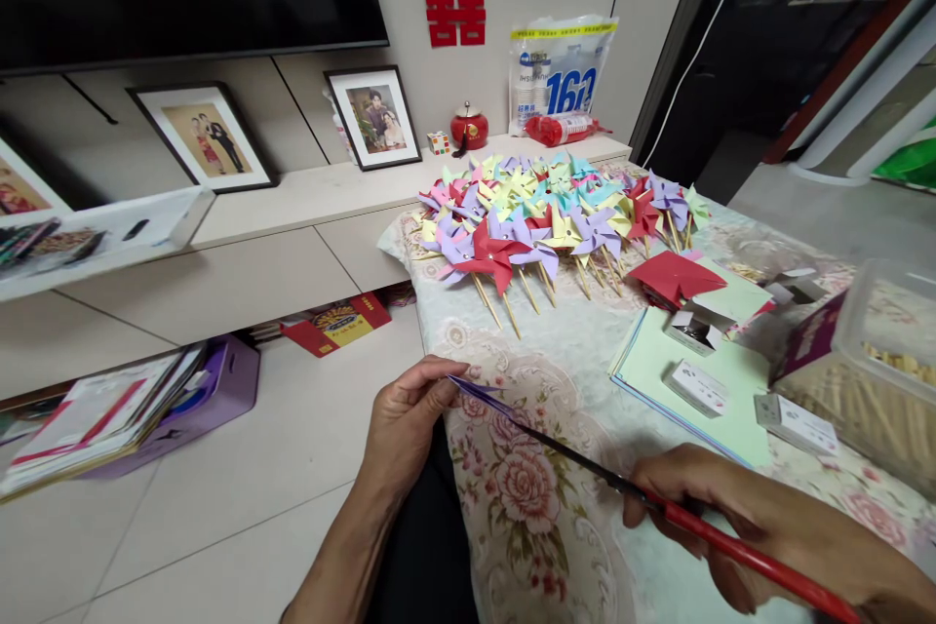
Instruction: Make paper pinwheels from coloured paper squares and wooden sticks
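Paper, purple and folded to a thin strip edge-on [477, 391], sits out over the near-left edge of the flowered tablecloth [533, 492], and I take it as the middle of my clock, twelve pointing away from the worker. The left hand [409, 405], at nine o'clock, pinches it between thumb and forefinger. From four o'clock the right hand [702, 478] is wrapped round the red handles of the scissors [680, 515], whose dark tips meet the paper; whether the blades are parted I can't tell from this angle.

To cut cleanly here, I'd say, hold the pinch firm and close to the line, so the thin sheet can't buckle, but with the fingertips clear of the blades. Short, even bites should serve better than one long snip, and turning the paper is likely easier than twisting the scissors.

The left forearm drops toward seven o'clock, wrist slightly bent; the right comes in low from four, knuckles up. Toward one o'clock stand finished pinwheels [497, 253], and at three lies a stack of coloured sheets [647, 390].
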The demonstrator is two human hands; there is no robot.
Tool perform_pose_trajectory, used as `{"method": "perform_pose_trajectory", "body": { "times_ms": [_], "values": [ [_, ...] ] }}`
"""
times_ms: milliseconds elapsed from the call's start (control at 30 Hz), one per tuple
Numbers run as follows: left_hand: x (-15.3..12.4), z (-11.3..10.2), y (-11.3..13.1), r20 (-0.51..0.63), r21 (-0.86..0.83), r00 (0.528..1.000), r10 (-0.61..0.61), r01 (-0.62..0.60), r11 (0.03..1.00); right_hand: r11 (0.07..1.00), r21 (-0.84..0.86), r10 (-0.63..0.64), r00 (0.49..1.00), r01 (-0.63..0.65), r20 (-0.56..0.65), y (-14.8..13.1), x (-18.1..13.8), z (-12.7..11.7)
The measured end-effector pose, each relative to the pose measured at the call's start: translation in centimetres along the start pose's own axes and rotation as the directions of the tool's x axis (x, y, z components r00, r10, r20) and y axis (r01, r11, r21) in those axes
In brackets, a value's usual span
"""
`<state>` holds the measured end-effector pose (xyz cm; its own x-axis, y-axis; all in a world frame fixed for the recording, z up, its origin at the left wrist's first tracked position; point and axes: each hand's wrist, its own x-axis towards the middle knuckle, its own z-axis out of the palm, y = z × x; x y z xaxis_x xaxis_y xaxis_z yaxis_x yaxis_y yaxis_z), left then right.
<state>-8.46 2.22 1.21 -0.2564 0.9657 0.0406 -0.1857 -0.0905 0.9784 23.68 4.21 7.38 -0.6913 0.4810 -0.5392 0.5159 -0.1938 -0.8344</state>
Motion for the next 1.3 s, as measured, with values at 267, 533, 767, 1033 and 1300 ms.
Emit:
{"method": "perform_pose_trajectory", "body": {
  "times_ms": [267, 533, 767, 1033, 1300],
  "values": [
    [0.1, 0.0, -0.1, -0.020, -0.032, 1.000, 0.009, -0.010, 0.999, 0.995, -0.094, -0.041, 0.996, 0.034, -0.077, 0.9, 0.3, -0.3],
    [-0.2, 0.2, -0.3, 0.029, 0.007, 0.999, 0.017, -0.018, 1.000, 0.983, -0.186, -0.025, 0.995, 0.006, -0.101, 0.1, 0.3, 0.0],
    [-0.1, 0.3, -0.8, -0.003, -0.020, 1.000, 0.030, -0.030, 0.999, 0.987, -0.159, -0.003, 0.997, -0.010, -0.081, -0.4, 0.4, 0.2],
    [-0.1, 0.0, -0.4, 0.000, 0.085, 0.997, 0.072, -0.072, 0.994, 0.992, -0.122, -0.046, 0.997, 0.039, -0.055, 0.2, 0.1, -0.1],
    [-0.7, 0.7, 1.1, 0.157, 0.289, 0.975, 0.158, -0.198, 0.936, 0.986, -0.152, -0.079, 0.994, 0.066, -0.082, 1.1, 0.4, -0.2]
  ]
}}
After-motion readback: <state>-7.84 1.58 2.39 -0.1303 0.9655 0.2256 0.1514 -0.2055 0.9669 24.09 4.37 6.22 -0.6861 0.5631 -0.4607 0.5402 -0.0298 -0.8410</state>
